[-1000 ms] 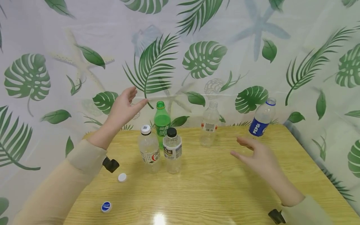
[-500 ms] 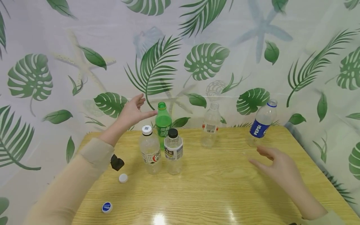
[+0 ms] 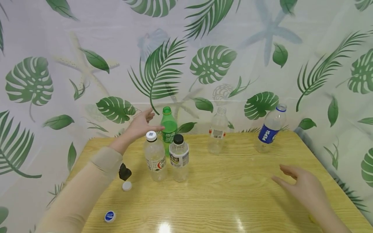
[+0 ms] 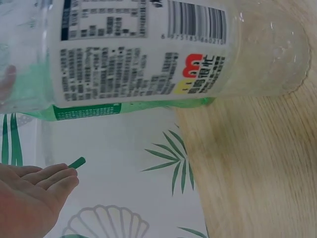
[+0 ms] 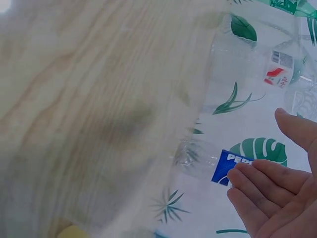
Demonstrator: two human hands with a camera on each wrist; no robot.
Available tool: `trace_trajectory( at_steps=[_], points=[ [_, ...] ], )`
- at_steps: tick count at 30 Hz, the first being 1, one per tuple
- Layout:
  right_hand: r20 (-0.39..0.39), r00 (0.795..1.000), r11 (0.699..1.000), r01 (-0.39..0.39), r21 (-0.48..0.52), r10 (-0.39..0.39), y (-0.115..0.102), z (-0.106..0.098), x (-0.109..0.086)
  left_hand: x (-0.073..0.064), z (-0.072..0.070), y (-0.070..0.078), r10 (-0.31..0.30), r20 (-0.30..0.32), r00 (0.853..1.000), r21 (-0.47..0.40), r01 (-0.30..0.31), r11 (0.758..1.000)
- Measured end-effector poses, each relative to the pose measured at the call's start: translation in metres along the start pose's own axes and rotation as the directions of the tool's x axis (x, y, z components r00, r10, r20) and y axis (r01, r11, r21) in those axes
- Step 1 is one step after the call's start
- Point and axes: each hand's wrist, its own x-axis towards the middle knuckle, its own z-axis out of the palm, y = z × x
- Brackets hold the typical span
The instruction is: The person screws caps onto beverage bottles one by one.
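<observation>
My left hand reaches over the table beside the green bottle, fingers spread apart from the thumb. The thumb tip appears at the bottle's shoulder; whether it touches cannot be told. In front stand a clear bottle with a white cap and a clear bottle with a black cap, both upright and partly hiding the green one. In the left wrist view the fingers are extended around nothing. My right hand hovers at the right, relaxed and holding nothing, nearer me than the uncapped Pepsi bottle.
An uncapped clear bottle stands at the back of the wooden table. A white cap and a blue-and-white cap lie at the left. A small yellow thing shows near my right wrist. Leaf-printed cloth hangs behind.
My left hand has come down and to the right, toward the green bottle. My right hand has drawn back toward me and to the right, away from the Pepsi bottle.
</observation>
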Motion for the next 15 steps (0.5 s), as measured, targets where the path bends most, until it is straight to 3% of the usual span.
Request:
trace_trajectory(
  at_steps=[7, 15],
  points=[
    [0.085, 0.994, 0.998, -0.063, -0.009, 0.064, 0.025, 0.006, -0.009, 0.005, 0.013, -0.009, -0.018, 0.058, 0.998, -0.021, 0.019, 1.0],
    [0.213, 0.964, 0.987, -0.146, -0.073, 0.158, 0.052, 0.013, -0.021, 0.01, 0.018, -0.015, 0.019, 0.092, 0.996, -0.05, -0.015, 0.999]
  ],
)
